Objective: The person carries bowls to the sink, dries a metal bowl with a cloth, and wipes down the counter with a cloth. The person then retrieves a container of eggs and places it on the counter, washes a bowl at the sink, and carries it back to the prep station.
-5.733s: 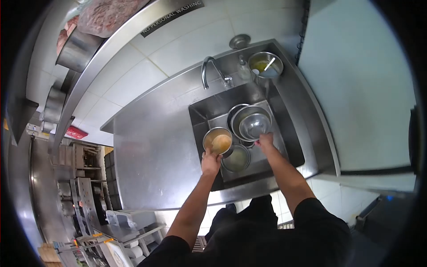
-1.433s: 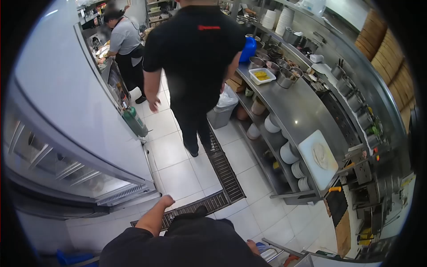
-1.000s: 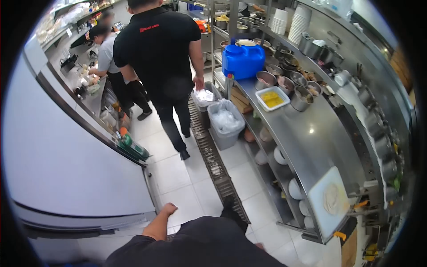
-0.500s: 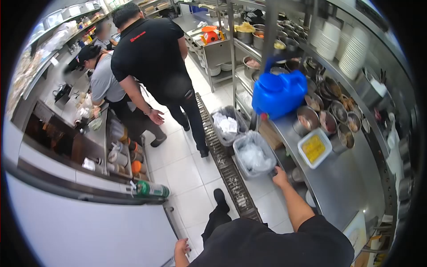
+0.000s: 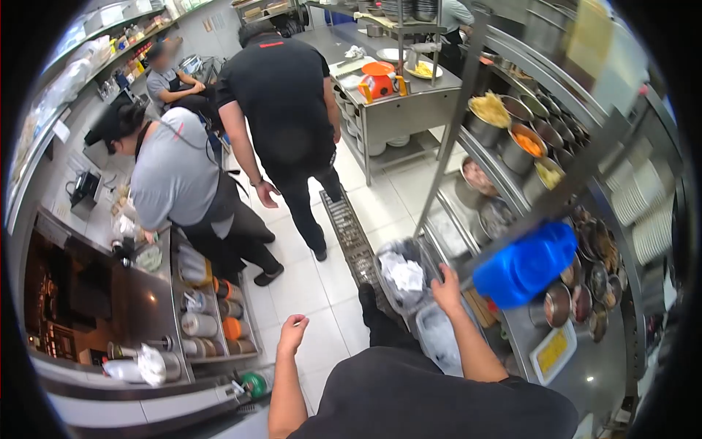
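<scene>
My left hand [image 5: 292,333] hangs in front of me over the white floor tiles, fingers loosely bent and apart from the thumb, holding nothing. Stretched forward on the other side, my right hand [image 5: 446,289] has its fingers partly extended and nothing visible in it. It is nearest to a lined bin [image 5: 402,274] with crumpled white paper inside. A second bin with a clear plastic liner [image 5: 441,336] stands partly behind my right forearm. The blue jerrycan [image 5: 528,265] rests on the steel counter to the right.
A floor drain grate [image 5: 349,238] runs ahead. A person in black [image 5: 281,110] walks in front; a person in grey [image 5: 179,168] bends over the left counter. Metal pots [image 5: 557,304] and a tray of yellow food [image 5: 552,353] sit at right. An orange scale [image 5: 378,80] stands ahead.
I have moved forward along the aisle, and the bins now sit closer to me. My right hand has come up past the clear-lined bin; my left hand has risen further into view.
</scene>
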`<state>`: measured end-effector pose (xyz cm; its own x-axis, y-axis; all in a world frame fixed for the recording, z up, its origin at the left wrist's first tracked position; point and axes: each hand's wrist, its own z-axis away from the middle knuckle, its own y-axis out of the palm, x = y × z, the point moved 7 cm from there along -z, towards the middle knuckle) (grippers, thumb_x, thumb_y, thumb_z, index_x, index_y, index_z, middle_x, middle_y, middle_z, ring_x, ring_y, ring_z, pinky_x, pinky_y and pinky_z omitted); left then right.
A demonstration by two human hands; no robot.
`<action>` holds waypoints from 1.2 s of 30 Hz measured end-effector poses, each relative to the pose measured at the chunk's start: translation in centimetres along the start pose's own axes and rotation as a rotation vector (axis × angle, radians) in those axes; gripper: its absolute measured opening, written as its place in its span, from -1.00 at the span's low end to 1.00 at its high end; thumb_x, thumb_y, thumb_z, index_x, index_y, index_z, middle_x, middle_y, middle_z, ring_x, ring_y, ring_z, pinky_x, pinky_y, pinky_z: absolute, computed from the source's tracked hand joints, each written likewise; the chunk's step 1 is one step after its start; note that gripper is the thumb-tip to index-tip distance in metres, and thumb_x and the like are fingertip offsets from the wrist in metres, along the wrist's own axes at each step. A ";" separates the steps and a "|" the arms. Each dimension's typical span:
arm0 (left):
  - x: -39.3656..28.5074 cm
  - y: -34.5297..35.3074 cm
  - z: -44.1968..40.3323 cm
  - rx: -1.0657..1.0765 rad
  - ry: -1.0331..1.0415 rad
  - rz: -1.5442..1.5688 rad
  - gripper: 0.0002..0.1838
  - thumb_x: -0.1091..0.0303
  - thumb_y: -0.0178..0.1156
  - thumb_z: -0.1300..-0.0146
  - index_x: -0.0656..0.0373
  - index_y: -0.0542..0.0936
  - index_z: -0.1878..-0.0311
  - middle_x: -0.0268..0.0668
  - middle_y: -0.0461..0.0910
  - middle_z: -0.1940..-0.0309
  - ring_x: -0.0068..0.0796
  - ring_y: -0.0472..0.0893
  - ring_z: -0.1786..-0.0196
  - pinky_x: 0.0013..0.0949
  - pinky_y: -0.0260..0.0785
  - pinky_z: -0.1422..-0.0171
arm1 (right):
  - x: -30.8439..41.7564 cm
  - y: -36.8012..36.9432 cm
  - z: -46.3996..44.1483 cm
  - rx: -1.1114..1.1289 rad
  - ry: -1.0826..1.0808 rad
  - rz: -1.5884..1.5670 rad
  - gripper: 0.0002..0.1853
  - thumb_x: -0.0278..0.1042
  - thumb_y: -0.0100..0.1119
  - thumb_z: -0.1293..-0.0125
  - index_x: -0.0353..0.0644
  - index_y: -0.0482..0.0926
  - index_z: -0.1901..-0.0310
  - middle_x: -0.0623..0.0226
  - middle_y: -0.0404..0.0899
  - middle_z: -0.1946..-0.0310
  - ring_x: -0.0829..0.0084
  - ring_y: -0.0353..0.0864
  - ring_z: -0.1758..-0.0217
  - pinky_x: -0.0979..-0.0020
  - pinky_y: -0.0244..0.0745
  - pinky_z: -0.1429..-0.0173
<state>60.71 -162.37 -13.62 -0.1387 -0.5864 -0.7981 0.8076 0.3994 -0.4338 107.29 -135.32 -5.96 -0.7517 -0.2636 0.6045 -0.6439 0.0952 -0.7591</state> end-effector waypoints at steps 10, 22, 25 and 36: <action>-23.0 7.2 -18.7 0.406 -0.040 -0.188 -0.61 0.08 0.32 -0.36 0.18 0.65 -0.06 -0.21 0.72 0.05 -0.36 0.65 -0.05 -0.29 0.49 -0.16 | 17.5 -14.2 -30.6 -0.762 -0.148 -0.327 -0.69 -0.51 0.16 -0.42 -0.31 0.56 -0.17 0.27 0.54 0.10 0.51 0.46 0.24 0.47 0.43 0.18; -44.7 24.7 -36.4 1.025 0.174 -0.409 -0.64 0.13 0.29 -0.39 0.20 0.63 -0.07 -0.28 0.70 0.13 -0.43 0.62 0.05 -0.32 0.47 -0.12 | 22.4 -22.3 -41.9 -1.147 -0.120 -0.011 -0.40 -0.46 0.33 -0.38 -0.36 0.30 -0.37 0.18 0.46 -0.18 0.44 0.47 -0.19 0.36 0.37 -0.32; -48.5 29.9 -40.2 1.120 0.265 -0.472 -0.63 0.11 0.29 -0.38 0.17 0.63 -0.08 -0.26 0.69 0.19 -0.47 0.60 0.16 -0.35 0.47 0.04 | 20.9 -21.9 -42.2 -1.303 -0.043 0.008 -0.41 -0.48 0.35 -0.36 -0.37 0.32 -0.35 0.16 0.48 -0.19 0.43 0.50 -0.16 0.36 0.41 -0.29; -64.7 45.6 -42.5 1.147 0.682 -0.309 -0.74 0.23 0.32 -0.25 0.26 0.60 0.34 -0.26 0.60 0.48 -0.45 0.53 0.39 -0.31 0.43 0.24 | 20.3 -20.7 -41.3 -1.367 0.048 0.057 -0.25 -0.13 0.39 -0.33 -0.35 0.25 -0.38 0.11 0.40 -0.25 0.30 0.44 -0.23 0.18 0.30 -0.41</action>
<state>82.15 -76.29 0.48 -0.3809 0.0497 -0.9233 0.6630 -0.6814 -0.3102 99.48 -102.94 31.95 -0.7677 -0.1971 0.6098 -0.2174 0.9752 0.0415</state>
